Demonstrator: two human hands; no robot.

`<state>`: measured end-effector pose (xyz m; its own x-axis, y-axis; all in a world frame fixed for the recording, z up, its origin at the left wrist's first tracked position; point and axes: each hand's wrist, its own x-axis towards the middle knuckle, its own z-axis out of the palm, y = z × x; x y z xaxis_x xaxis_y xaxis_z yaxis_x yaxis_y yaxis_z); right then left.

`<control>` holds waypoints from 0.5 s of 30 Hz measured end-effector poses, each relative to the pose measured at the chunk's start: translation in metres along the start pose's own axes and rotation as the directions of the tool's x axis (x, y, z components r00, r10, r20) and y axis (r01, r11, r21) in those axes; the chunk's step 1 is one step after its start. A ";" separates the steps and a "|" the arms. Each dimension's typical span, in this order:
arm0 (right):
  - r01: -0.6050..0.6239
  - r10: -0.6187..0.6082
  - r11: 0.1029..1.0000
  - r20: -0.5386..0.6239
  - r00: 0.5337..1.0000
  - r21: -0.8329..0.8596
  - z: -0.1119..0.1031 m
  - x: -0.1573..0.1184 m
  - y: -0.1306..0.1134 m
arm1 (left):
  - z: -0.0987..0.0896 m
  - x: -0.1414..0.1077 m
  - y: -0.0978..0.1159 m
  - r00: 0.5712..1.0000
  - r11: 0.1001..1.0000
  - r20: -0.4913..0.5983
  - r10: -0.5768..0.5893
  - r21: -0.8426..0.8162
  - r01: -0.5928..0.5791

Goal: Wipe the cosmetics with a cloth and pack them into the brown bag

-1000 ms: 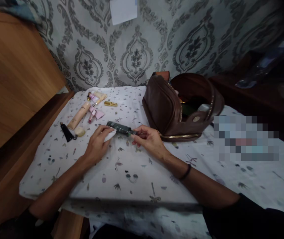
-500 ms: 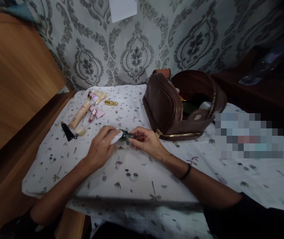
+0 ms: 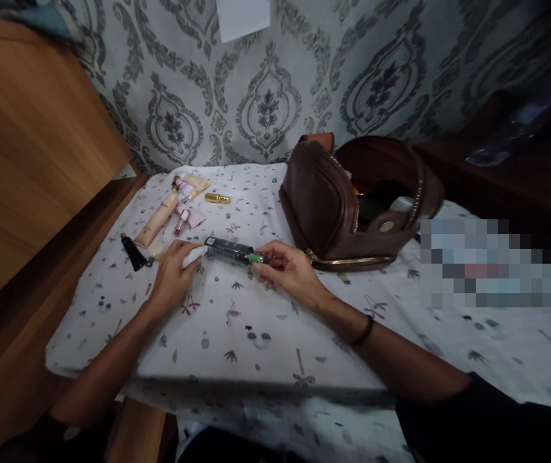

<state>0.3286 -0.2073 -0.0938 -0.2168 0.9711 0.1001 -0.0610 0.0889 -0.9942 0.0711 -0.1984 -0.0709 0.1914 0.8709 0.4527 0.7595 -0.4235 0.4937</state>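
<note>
A dark tube [image 3: 229, 249] with a green cap end is held level just over the tabletop. At the capped end, my right hand [image 3: 289, 270] pinches it between thumb and fingers. My left hand [image 3: 175, 278] is closed on a folded white wipe [image 3: 193, 256], which lies close to the tube's flat left end; whether they touch I cannot tell. Part of the wipe is hidden under my fingers. Beside my left hand are a small pale round jar [image 3: 158, 251], partly covered, and a black tube [image 3: 133, 253].
An unzipped brown bag [image 3: 321, 186] stands right of my hands. Left of it lie a gold lipstick [image 3: 217, 198], a beige tube [image 3: 157, 220], a lip gloss [image 3: 181, 222] and other small cosmetics. A printed cloth [image 3: 265, 360] covers the table; a wooden panel [image 3: 34, 96] rises at left.
My left hand with the white wipe has slid left along the tube, uncovering its dark body and flat end. My right hand stays at the capped end.
</note>
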 end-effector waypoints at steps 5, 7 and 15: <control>0.002 -0.003 0.999 0.032 0.999 0.043 0.001 -0.001 -0.004 | 0.003 0.000 0.006 1.000 1.000 -0.011 0.027 0.006 -0.027; -0.003 0.001 0.999 0.042 0.999 0.050 0.002 -0.001 -0.006 | 0.004 0.002 0.008 0.999 0.999 -0.013 0.039 -0.001 -0.039; -0.001 -0.001 0.999 0.059 0.998 0.038 0.002 -0.002 -0.007 | 0.012 -0.002 0.052 0.974 0.974 0.059 0.221 -0.056 -0.217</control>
<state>0.3275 -0.2104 -0.0875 -0.2739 0.9562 0.1031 -0.0980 0.0789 -0.9921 0.1175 -0.2195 -0.0551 0.3904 0.7690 0.5061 0.6635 -0.6162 0.4244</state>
